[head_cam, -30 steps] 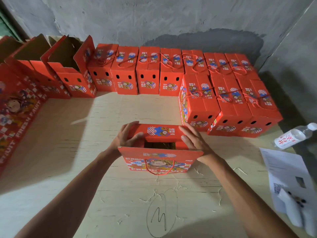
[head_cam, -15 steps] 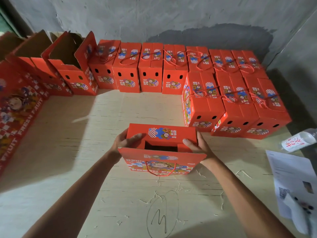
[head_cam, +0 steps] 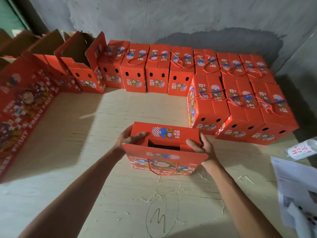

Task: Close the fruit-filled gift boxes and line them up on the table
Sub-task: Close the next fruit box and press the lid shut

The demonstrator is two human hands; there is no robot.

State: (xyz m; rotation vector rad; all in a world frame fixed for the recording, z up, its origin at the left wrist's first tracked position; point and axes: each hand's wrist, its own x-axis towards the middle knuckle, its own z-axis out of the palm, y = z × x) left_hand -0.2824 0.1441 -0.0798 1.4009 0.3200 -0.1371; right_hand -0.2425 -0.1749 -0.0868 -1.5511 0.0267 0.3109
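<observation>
The desk (head_cam: 68, 134) is pale wood with a pencilled mark near its front edge. Along its left edge lies a long red panel (head_cam: 20, 107) printed "FRESH FRUIT".

Against the wall stand closed boxes (head_cam: 181, 73) in a back row: seven can be counted, side by side and touching, cord handles lying across their tops. In front of the row's right end stand three more closed boxes (head_cam: 240, 107), also touching one another. That makes ten shut in all. Left of the back row stand open boxes (head_cam: 80, 66) with flaps upright; at least three show, and the farther ones blur together.

One box (head_cam: 164, 150) stands alone near the middle of the desk, just left of the front three but apart from them. Its far top flap is folded down, a dark gap shows behind the upright front panel, and a red cord handle hangs on the front.

The left hand (head_cam: 130, 137) grips the box's left end, thumb on the top flap. The right hand (head_cam: 200, 145) grips the right end, fingers curled round the corner.

At the right edge lie printed papers (head_cam: 291, 182) and one bottle (head_cam: 301, 150).
</observation>
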